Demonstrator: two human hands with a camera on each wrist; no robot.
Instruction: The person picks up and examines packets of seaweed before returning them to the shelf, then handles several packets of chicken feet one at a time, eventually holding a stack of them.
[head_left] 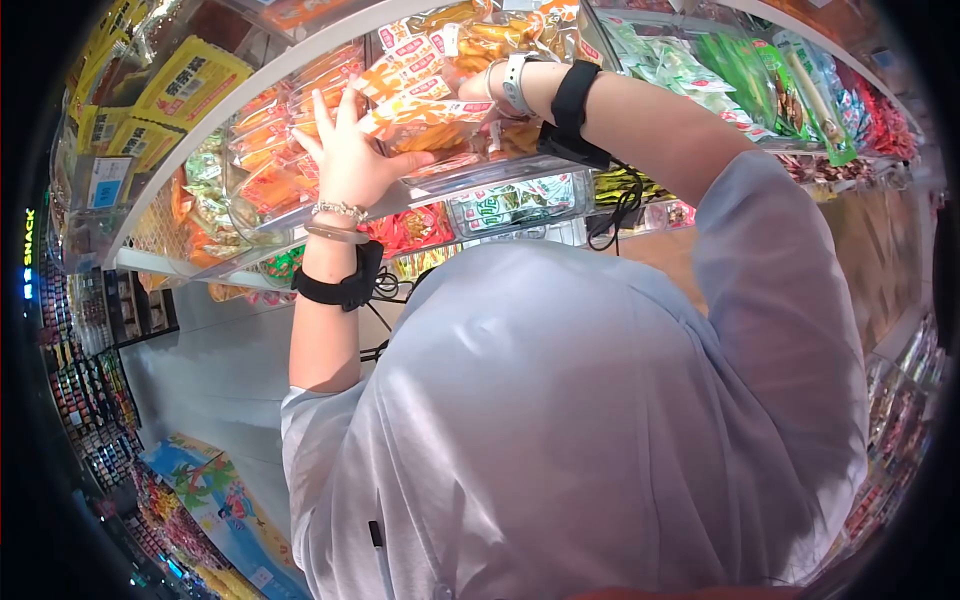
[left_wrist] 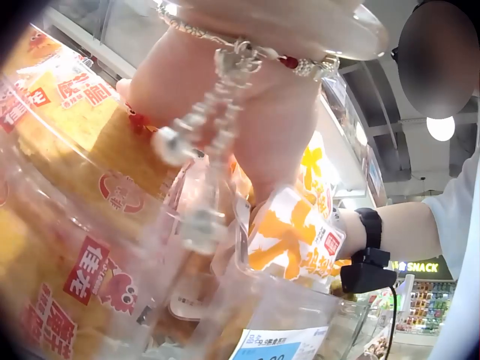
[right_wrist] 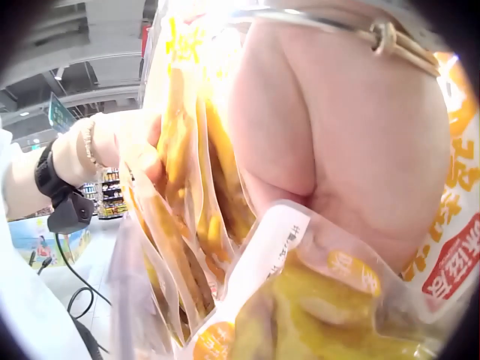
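Orange-and-white snack packs stand in a clear shelf bin, yellowish food showing through their film. My left hand is at their left end, fingers spread and fairly straight, thumb stretched along the near side. In the left wrist view that hand reaches down beside a white-and-orange pack. My right hand is in among the packs at their right end. The right wrist view shows this hand between upright packs and a pack of yellow-green pieces; its fingers are hidden.
Orange-red packs fill the bin to the left, with yellow packs beyond a white shelf edge. Green and white packs lie to the right. A lower shelf holds red packs. Cables hang by the right forearm.
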